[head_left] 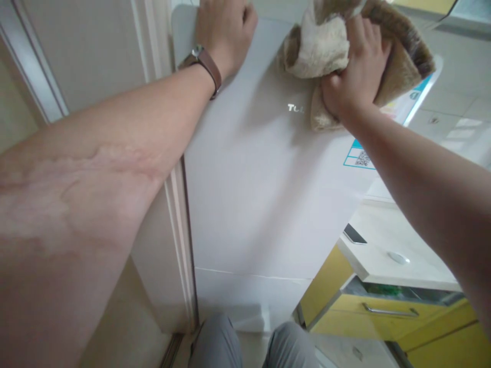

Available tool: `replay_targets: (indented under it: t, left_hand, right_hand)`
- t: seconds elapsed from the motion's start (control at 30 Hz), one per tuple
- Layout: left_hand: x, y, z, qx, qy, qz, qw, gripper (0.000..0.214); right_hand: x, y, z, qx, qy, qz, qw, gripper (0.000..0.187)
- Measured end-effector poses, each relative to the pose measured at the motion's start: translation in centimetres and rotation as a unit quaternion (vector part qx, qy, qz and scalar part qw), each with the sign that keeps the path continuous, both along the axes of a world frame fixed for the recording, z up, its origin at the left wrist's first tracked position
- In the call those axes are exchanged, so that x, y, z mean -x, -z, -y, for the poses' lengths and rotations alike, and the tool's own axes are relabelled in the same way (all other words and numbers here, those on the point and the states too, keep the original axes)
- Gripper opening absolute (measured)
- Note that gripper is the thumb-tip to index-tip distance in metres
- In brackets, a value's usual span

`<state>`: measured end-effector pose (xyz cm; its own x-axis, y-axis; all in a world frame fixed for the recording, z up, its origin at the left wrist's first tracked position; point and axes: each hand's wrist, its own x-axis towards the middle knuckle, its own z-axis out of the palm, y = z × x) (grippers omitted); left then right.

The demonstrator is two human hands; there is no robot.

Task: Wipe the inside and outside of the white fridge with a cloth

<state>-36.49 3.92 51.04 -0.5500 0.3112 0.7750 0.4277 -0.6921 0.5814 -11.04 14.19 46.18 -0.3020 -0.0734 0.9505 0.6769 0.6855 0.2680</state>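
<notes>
A pale grey refrigerator (261, 204) with a TCL logo stands upright before me. My right hand (358, 66) presses a thick brown and cream towel (401, 71) against the upper door, thumb and fingers closed on the cloth. Part of the towel is bunched up left of the hand. At the door's upper left edge is my left hand (228, 33), its fingers curled; their tips are hidden, so I cannot tell what they grip. A brown-strapped wristwatch (205, 66) is on the left wrist.
A printed label (362, 157) is stuck on the door's right side. To the right stands a white counter (406, 230) holding a dark flat object (355, 234) and a white oval object (399, 257), above yellow drawers (383, 306). A door frame (174, 204) borders the left side.
</notes>
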Motion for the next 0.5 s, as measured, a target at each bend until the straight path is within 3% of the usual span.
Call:
replay_targets:
  t: [0.07, 0.17, 0.3, 0.4, 0.5]
  left_hand:
    - [0.3, -0.2, 0.2, -0.008, 0.002, 0.000, 1.000, 0.033]
    - [-0.6, 1.1, -0.1, -0.008, -0.007, -0.005, 1.000, 0.034]
    - [-0.5, 1.1, -0.4, -0.024, -0.053, -0.099, 0.993, 0.032]
    - [0.1, 0.6, -0.6, 0.004, -0.125, -0.205, 0.971, 0.026]
    - [0.0, 0.8, -0.5, 0.041, -0.219, -0.291, 0.930, 0.023]
  right_hand:
    - [0.2, 0.7, 0.1, -0.006, 0.004, -0.017, 1.000, 0.045]
    - [0.2, 1.5, 0.2, -0.019, 0.005, -0.033, 0.999, 0.045]
    - [0.3, 1.8, 0.1, -0.029, -0.001, -0.037, 0.999, 0.044]
    - [0.4, 2.0, 0.0, -0.016, 0.003, -0.040, 0.999, 0.040]
    - [0.6, 2.4, 0.0, -0.004, 0.005, -0.042, 0.999, 0.038]
